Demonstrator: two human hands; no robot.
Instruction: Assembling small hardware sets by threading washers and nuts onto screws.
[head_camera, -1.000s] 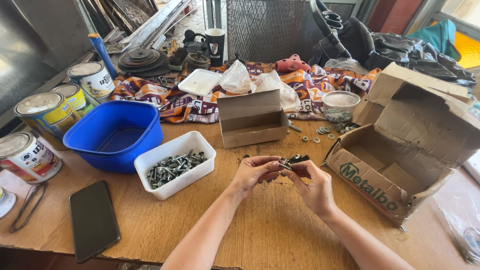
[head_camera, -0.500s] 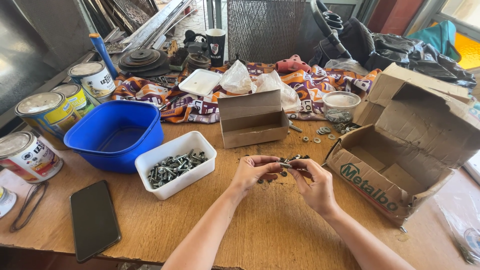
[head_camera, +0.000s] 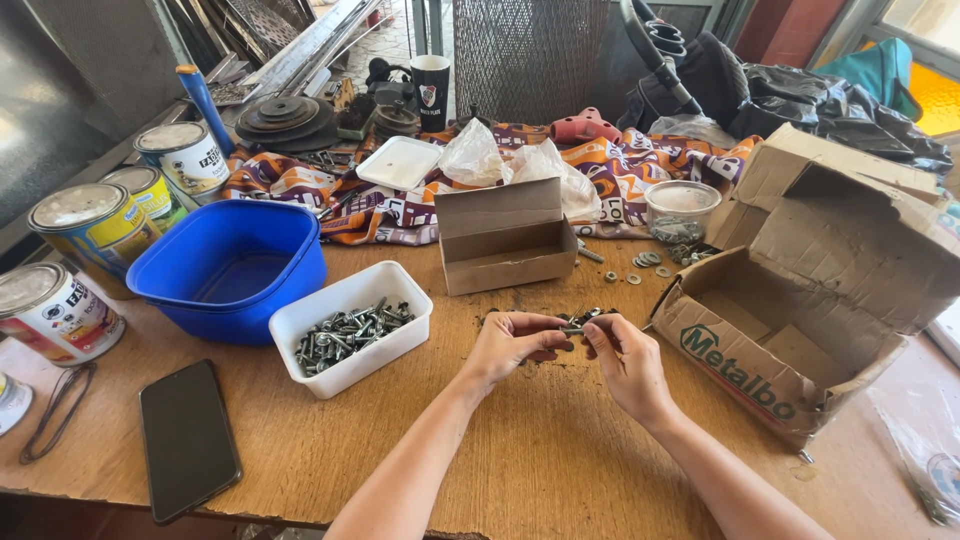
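Observation:
Both my hands meet over the middle of the wooden table (head_camera: 520, 440). My left hand (head_camera: 508, 345) and my right hand (head_camera: 625, 362) pinch a small metal bolt (head_camera: 580, 320) between their fingertips, just above a little scatter of bolts and dirt on the wood. A white rectangular tub (head_camera: 350, 325) with several bolts in it stands to the left of my left hand. Whether a nut sits on the held bolt is too small to tell.
A blue plastic basin (head_camera: 235, 265) stands behind the tub, paint cans (head_camera: 90, 235) at far left, a black phone (head_camera: 187, 437) near the front edge. A small open cardboard box (head_camera: 505, 240) lies behind my hands, a larger torn one (head_camera: 830, 290) on the right, loose washers (head_camera: 650, 262) between.
My hands have stayed in place; the fingers have shifted slightly around the bolt.

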